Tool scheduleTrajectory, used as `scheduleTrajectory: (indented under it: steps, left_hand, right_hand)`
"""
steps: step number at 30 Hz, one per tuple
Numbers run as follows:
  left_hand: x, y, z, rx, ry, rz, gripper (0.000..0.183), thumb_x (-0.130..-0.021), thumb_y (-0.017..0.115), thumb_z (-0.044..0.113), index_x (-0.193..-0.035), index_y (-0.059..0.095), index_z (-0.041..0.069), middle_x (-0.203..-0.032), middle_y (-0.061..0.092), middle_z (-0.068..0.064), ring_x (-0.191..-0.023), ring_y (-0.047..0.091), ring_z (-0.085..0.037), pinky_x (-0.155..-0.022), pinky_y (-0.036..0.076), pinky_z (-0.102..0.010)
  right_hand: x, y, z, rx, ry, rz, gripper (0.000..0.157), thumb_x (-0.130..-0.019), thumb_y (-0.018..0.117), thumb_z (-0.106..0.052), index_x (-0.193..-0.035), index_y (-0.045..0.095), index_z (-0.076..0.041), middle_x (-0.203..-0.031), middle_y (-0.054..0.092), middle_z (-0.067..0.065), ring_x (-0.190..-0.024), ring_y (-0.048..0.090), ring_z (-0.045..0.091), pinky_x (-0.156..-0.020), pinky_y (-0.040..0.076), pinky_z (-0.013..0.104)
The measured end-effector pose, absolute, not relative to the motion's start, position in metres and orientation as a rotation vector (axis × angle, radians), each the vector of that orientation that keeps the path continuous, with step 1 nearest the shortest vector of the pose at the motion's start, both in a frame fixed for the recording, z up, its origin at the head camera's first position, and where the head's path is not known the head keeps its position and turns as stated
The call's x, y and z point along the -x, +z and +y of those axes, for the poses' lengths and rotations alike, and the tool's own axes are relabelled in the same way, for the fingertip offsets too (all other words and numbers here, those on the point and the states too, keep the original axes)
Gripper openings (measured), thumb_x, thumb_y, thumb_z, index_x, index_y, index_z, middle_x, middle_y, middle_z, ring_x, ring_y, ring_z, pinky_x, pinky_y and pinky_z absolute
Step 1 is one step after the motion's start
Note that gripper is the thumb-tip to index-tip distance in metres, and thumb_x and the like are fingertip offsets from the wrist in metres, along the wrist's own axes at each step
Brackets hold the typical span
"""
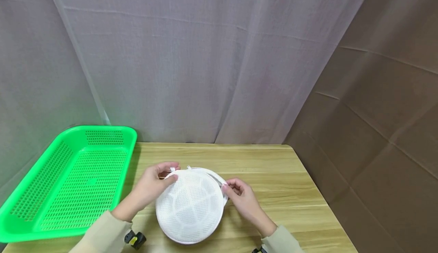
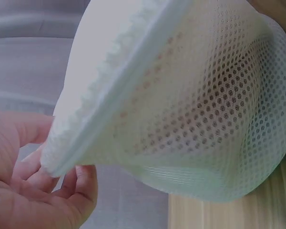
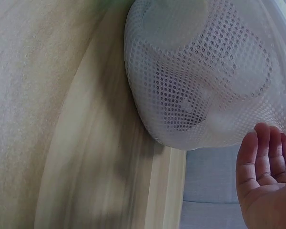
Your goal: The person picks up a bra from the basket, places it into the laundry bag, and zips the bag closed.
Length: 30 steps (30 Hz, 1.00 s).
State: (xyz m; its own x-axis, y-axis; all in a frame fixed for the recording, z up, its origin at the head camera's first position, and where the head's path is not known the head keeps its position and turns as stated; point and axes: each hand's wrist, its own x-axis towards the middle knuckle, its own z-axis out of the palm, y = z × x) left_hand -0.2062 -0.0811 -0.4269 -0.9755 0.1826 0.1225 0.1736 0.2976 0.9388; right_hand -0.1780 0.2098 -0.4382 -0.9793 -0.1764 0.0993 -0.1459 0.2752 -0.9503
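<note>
Round white mesh bag (image 1: 189, 207), lower centre of head frame, over wood-grain surface (image 1: 273, 169). Left hand (image 1: 148, 186) grip: pinching bag rim at its upper left, thumb on top. Right hand (image 1: 243, 199) grip: pinching rim at its upper right. Green perforated basket (image 1: 48, 235) at lower left of frame, well apart from bag. Grey curtain (image 1: 171, 74) across the top.

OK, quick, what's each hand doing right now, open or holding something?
Left hand: closed, pinching the white mesh bag by its edge.
Right hand: closed, holding the same bag's rim.
</note>
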Motion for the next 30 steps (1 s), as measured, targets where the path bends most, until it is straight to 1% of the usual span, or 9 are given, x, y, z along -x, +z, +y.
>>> scheduleTrajectory:
  steps: [4, 7, 9, 11, 14, 18, 22, 26, 30]
  left_hand:
    - [0.206, -0.431, -0.08, -0.436, 1.739, 2.559, 0.038, -0.086, 0.07, 0.003, -0.122, 0.061, 0.002, -0.107, 0.068, -0.007, -0.094, 0.061, -0.02, -0.083, 0.051, -0.034]
    - [0.205, -0.434, -0.081, -0.457, 1.613, 2.618, 0.035, -0.087, 0.07, 0.007, -0.12, 0.061, 0.001, -0.1, 0.065, -0.006, -0.092, 0.059, -0.02, -0.085, 0.049, -0.039]
    - [0.205, -0.436, -0.081, -0.442, 1.534, 2.659, 0.029, -0.088, 0.07, 0.01, -0.115, 0.063, 0.003, -0.095, 0.063, -0.005, -0.089, 0.057, -0.019, -0.082, 0.048, -0.039]
    - [0.205, -0.437, -0.081, -0.422, 1.481, 2.685, 0.024, -0.087, 0.071, 0.012, -0.11, 0.066, 0.006, -0.091, 0.062, -0.004, -0.085, 0.056, -0.019, -0.078, 0.047, -0.038]
    - [0.205, -0.438, -0.081, -0.411, 1.499, 2.693, 0.017, -0.087, 0.071, 0.009, -0.103, 0.067, 0.01, -0.089, 0.062, -0.002, -0.083, 0.055, -0.018, -0.074, 0.047, -0.035]
    - [0.205, -0.436, -0.078, -0.442, 1.605, 2.701, 0.017, -0.085, 0.072, 0.005, -0.099, 0.067, 0.013, -0.083, 0.06, 0.0, -0.079, 0.055, -0.017, -0.068, 0.048, -0.03]
    - [0.201, -0.427, -0.073, -0.522, 1.679, 2.683, 0.018, -0.085, 0.073, 0.005, -0.099, 0.067, 0.015, -0.08, 0.058, 0.0, -0.073, 0.054, -0.017, -0.062, 0.048, -0.027]
    - [0.196, -0.419, -0.068, -0.658, 1.692, 2.622, 0.018, -0.086, 0.072, 0.006, -0.1, 0.066, 0.015, -0.082, 0.059, 0.0, -0.072, 0.054, -0.017, -0.062, 0.048, -0.027]
    - [0.192, -0.416, -0.064, -0.78, 1.645, 2.589, 0.018, -0.088, 0.07, 0.007, -0.101, 0.065, 0.017, -0.087, 0.061, 0.003, -0.074, 0.054, -0.016, -0.064, 0.048, -0.027]
  right_hand:
    - [0.178, -0.436, 0.209, 0.309, -1.829, 2.503, 0.018, -0.095, 0.062, -0.012, -0.105, 0.063, 0.003, -0.091, 0.063, 0.009, -0.078, 0.062, 0.019, -0.073, 0.055, 0.032]
    - [0.179, -0.435, 0.207, 0.299, -1.806, 2.529, 0.019, -0.095, 0.062, -0.014, -0.105, 0.063, 0.003, -0.092, 0.064, 0.01, -0.079, 0.062, 0.02, -0.072, 0.054, 0.03]
    - [0.179, -0.435, 0.205, 0.287, -1.795, 2.544, 0.019, -0.095, 0.062, -0.014, -0.104, 0.064, 0.003, -0.092, 0.064, 0.01, -0.079, 0.062, 0.021, -0.071, 0.055, 0.03]
    - [0.18, -0.434, 0.203, 0.273, -1.792, 2.562, 0.018, -0.095, 0.062, -0.013, -0.104, 0.064, 0.002, -0.091, 0.063, 0.01, -0.079, 0.061, 0.022, -0.07, 0.054, 0.029]
    - [0.181, -0.431, 0.199, 0.252, -1.796, 2.613, 0.017, -0.094, 0.064, -0.013, -0.105, 0.064, 0.001, -0.094, 0.063, 0.008, -0.084, 0.06, 0.022, -0.071, 0.053, 0.028]
    - [0.183, -0.425, 0.193, 0.288, -1.815, 2.697, 0.018, -0.092, 0.066, -0.01, -0.107, 0.064, -0.001, -0.098, 0.063, 0.008, -0.09, 0.058, 0.024, -0.077, 0.049, 0.031]
    - [0.184, -0.415, 0.186, 0.393, -1.819, 2.703, 0.019, -0.091, 0.066, -0.007, -0.109, 0.063, -0.001, -0.099, 0.063, 0.009, -0.092, 0.058, 0.026, -0.081, 0.048, 0.035]
    - [0.183, -0.406, 0.177, 0.483, -1.787, 2.654, 0.021, -0.091, 0.066, -0.008, -0.11, 0.063, 0.001, -0.099, 0.064, 0.009, -0.092, 0.059, 0.026, -0.083, 0.048, 0.034]
    - [0.183, -0.401, 0.168, 0.576, -1.722, 2.58, 0.025, -0.093, 0.064, -0.01, -0.114, 0.062, 0.004, -0.101, 0.065, 0.008, -0.094, 0.06, 0.023, -0.085, 0.048, 0.03]
